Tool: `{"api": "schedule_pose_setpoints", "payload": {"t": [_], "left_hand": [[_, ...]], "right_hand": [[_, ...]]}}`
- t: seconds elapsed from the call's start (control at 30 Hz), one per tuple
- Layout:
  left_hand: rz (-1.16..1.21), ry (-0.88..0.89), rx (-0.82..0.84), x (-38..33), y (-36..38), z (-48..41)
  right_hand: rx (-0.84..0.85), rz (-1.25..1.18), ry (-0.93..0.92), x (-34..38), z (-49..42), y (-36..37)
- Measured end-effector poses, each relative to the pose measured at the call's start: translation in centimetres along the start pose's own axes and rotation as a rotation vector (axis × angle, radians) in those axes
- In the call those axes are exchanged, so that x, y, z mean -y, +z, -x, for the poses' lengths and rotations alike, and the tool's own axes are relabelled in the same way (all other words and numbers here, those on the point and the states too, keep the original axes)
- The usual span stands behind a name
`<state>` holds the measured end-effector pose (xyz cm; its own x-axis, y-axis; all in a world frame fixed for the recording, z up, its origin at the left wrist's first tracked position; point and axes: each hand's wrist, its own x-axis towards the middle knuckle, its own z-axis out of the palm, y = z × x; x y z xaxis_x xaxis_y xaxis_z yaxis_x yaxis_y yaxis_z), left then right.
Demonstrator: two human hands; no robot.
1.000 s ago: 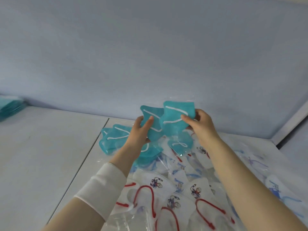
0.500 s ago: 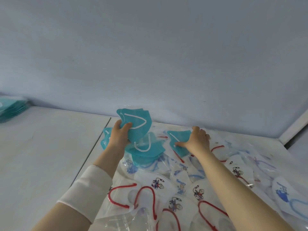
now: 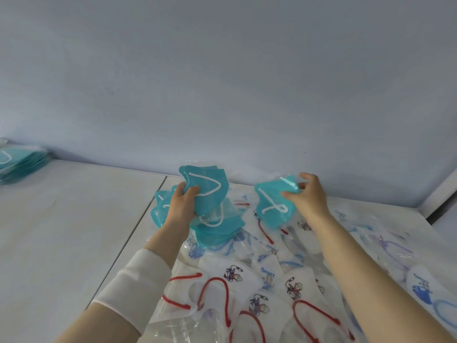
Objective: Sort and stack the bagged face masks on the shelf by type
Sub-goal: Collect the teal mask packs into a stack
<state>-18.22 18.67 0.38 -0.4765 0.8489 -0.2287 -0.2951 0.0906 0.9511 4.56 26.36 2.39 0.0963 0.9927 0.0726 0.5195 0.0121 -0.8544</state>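
I see a white shelf point(image 3: 74, 219) against a pale blue-grey wall point(image 3: 222, 95), with a teal stack point(image 3: 19, 162) at nine o'clock. The left grip point(image 3: 181, 206) clutches a bundle of bagged teal masks point(image 3: 210, 191), perhaps three, at twelve. The right grip point(image 3: 309, 196) pinches a single teal mask point(image 3: 272, 206) at one o'clock, above white cartoon-print masks point(image 3: 247, 280) heaped at five.
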Motion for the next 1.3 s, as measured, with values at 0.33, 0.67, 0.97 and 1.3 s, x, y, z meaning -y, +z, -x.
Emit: {"api": "schedule_pose_setpoints", "payload": {"t": [0.33,0.67,0.97,1.3], "left_hand": [[-0.036,0.086,0.160,0.0,1.7,2.6],[0.029,0.147,-0.112,-2.7,-11.3,-0.8],[0.067,0.072,-0.007,-1.9,-13.3,-1.4],[-0.152,0.215,0.494,-3.2,-11.0,1.7]], "right_hand": [[0.223,-0.421,0.025,4.4,3.6,4.3],[0.256,0.914,-0.146,3.1,6.4,10.0],[0.054,0.265,-0.228,6.0,7.2,7.2],[0.464,0.609,-0.493,14.2,10.1,6.1]]}}
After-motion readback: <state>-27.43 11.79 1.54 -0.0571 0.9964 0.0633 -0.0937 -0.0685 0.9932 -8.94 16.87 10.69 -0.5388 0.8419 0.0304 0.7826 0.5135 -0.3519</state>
